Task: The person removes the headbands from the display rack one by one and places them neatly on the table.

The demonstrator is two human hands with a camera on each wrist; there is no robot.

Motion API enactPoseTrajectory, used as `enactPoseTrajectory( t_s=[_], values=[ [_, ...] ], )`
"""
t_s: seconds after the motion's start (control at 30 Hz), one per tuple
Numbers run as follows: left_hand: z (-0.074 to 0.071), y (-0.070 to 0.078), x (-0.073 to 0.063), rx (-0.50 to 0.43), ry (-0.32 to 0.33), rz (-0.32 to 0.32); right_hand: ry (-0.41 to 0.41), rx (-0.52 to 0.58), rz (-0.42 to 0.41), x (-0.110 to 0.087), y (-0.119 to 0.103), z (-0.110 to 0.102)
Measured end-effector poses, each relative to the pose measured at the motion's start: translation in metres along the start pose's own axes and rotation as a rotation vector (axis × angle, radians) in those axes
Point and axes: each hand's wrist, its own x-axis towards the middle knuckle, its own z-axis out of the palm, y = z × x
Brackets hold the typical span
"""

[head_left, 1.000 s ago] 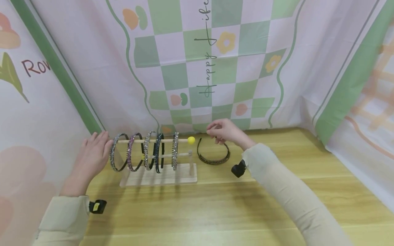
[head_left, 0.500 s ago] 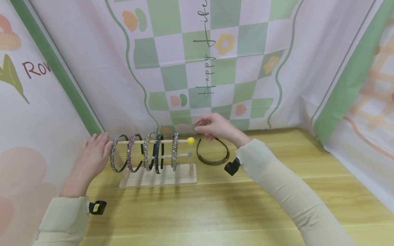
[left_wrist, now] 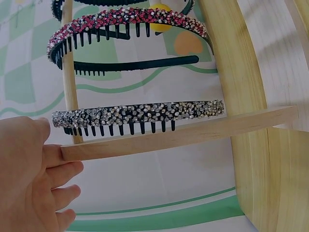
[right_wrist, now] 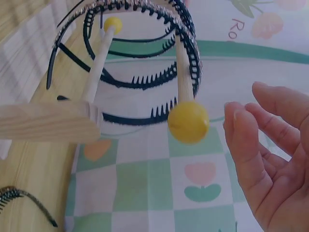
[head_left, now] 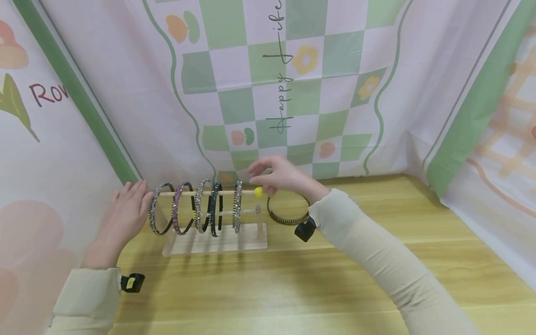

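A wooden stand point(head_left: 251, 242) holds several toothed headbands along its upper rod, which is tipped by a yellow ball point(right_wrist: 188, 123). At the left end hangs a silver rhinestone headband point(left_wrist: 137, 113), then a pink-and-silver headband point(left_wrist: 125, 19). Farther right are a silver headband point(head_left: 200, 207), a dark headband point(head_left: 215, 209) and another silver headband point(head_left: 237, 204). My left hand point(head_left: 127, 211) touches the top of the stand's left upright point(left_wrist: 159, 145), fingers mostly straight. Beside the yellow ball, my right hand point(head_left: 279, 176) hangs with loosely bent fingers and holds nothing.
A brown-black toothed headband point(head_left: 289, 220) lies on the wooden table point(head_left: 268, 288), right of the stand. A printed cloth curtain point(head_left: 268, 107) rises behind the table, with more cloth at both sides. A lower rod with its own yellow ball point(right_wrist: 113, 25) also belongs to the stand.
My right hand has moved left from above the loose headband to the rod's yellow ball. My left hand stays on the upright, and the headbands have not moved.
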Motion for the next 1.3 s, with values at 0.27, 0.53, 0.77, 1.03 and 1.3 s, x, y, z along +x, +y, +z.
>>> enactPoseTrajectory(
  t_s=[0.27, 0.53, 0.77, 1.03, 1.3],
  values=[
    [-0.001, 0.000, 0.000, 0.004, 0.001, -0.001, -0.022, 0.002, -0.012, 0.002, -0.006, 0.014],
    [0.000, -0.001, 0.000, 0.004, -0.002, 0.000, -0.026, 0.015, 0.037, 0.001, -0.011, 0.024],
    [0.001, 0.000, -0.001, 0.014, -0.012, -0.002, -0.024, -0.032, 0.068, -0.002, -0.014, 0.034],
    [0.001, 0.000, -0.001, 0.015, 0.011, 0.013, -0.027, -0.015, 0.091, -0.005, -0.013, 0.046],
    [0.002, -0.001, -0.002, 0.014, 0.011, 0.003, -0.003, 0.053, 0.103, -0.004, -0.006, 0.055]
  ],
)
